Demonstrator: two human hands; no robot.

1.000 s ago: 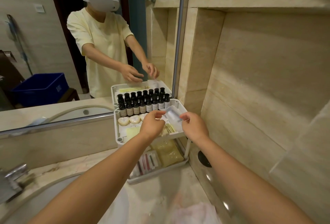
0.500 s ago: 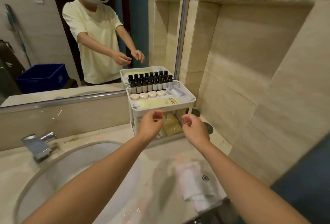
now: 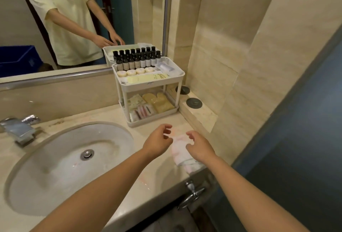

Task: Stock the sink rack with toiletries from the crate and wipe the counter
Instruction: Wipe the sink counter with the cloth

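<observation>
We judge the rack point(image 3: 182, 73) at twelve o'clock stocked; wiping is left, our left hand point(image 3: 157, 140) and right hand point(image 3: 199, 147) loose, empty, above the cloth point(image 3: 180, 155)

A white two-tier rack point(image 3: 140, 86) stands on the beige marble counter point(image 3: 109, 114) in the corner, just beside the mirror. Its top tier holds a row of dark small bottles point(image 3: 137, 61) at the back, four round soaps point(image 3: 136, 71) before them, a flat pale-yellow packet point(image 3: 144, 79) in front and a clear wrapped item point(image 3: 166, 67) at right. The lower tier holds sachets point(image 3: 136, 102) and tan packets point(image 3: 161, 102). A folded white cloth point(image 3: 180, 151) lies at the counter's front edge. The blue crate point(image 3: 16, 59) shows in the mirror.
</observation>
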